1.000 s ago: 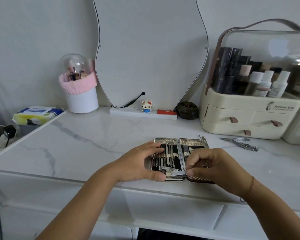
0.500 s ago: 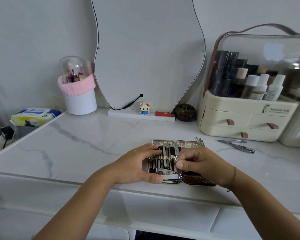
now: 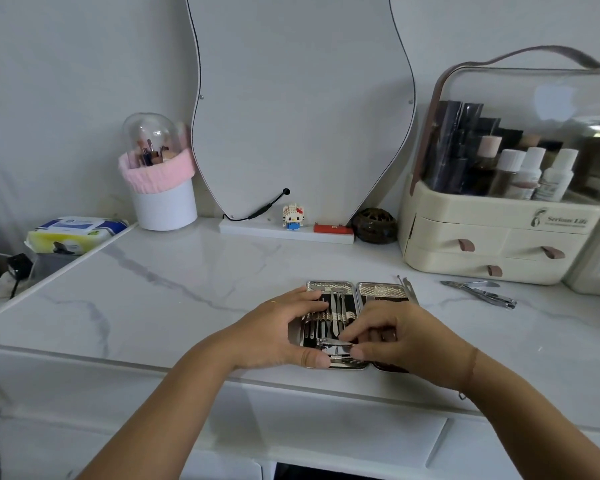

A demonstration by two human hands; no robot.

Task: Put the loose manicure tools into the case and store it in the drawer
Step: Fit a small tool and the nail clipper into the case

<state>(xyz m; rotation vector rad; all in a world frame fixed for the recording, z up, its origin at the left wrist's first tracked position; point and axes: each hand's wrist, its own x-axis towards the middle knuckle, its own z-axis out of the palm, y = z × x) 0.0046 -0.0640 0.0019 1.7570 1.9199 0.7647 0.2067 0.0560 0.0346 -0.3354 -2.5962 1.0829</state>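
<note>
An open manicure case (image 3: 381, 289) lies flat near the front edge of the marble tabletop, with several steel tools strapped in its left half. My left hand (image 3: 274, 334) holds the case's left side, fingers over the tools and thumb along the near rim. My right hand (image 3: 395, 337) covers the right half and pinches a silver nail clipper (image 3: 336, 346) at the bottom of the left half. A loose pair of steel nippers (image 3: 482, 293) lies on the table to the right. Thin loose tools (image 3: 408, 285) stick out beside the case's far right corner.
A cream cosmetics organiser (image 3: 499, 233) with small drawers stands at the back right. A wavy mirror (image 3: 298, 98), a small figurine (image 3: 292, 216), a dark round ornament (image 3: 376, 225) and a white brush pot (image 3: 161, 188) line the back. A wipes pack (image 3: 73, 233) lies far left. Table drawer fronts (image 3: 326, 431) sit below.
My right hand has moved left from the case's right half toward its left half, bringing the clipper down into the bottom of the left side. My left hand stays on the case.
</note>
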